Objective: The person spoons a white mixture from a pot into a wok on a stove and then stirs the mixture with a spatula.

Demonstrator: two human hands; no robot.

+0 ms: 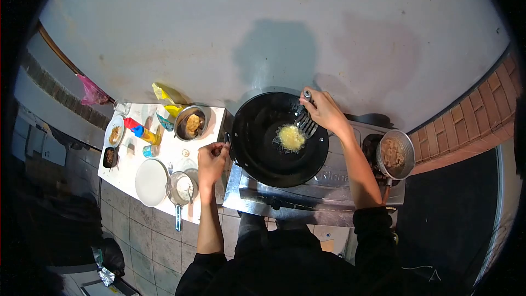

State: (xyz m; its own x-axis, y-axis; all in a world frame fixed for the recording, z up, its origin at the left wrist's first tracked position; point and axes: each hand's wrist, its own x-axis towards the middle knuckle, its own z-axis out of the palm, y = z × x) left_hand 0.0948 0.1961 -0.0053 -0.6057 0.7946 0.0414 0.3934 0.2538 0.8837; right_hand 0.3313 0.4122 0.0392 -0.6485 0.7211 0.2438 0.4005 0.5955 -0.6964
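A black wok [257, 164] sits on the stove, with a yellow piece of food [291, 138] bubbling in oil on its base. My right hand [324, 111] is closed round the handle of a slotted turner [308, 126], whose head reaches down to the right edge of the food. At the wok's left rim, my left hand [211, 164] has its fingers curled closed on the side handle [228, 138]. Part of that handle is hidden by the fingers.
Right of the wok, a metal pot [395, 156] of food stands on the other burner. The left table holds a white plate [152, 183], a saucepan [182, 188] of white stuff, a steel bowl [190, 123] of battered food, sauce bottles [147, 134] and a small dish [110, 157].
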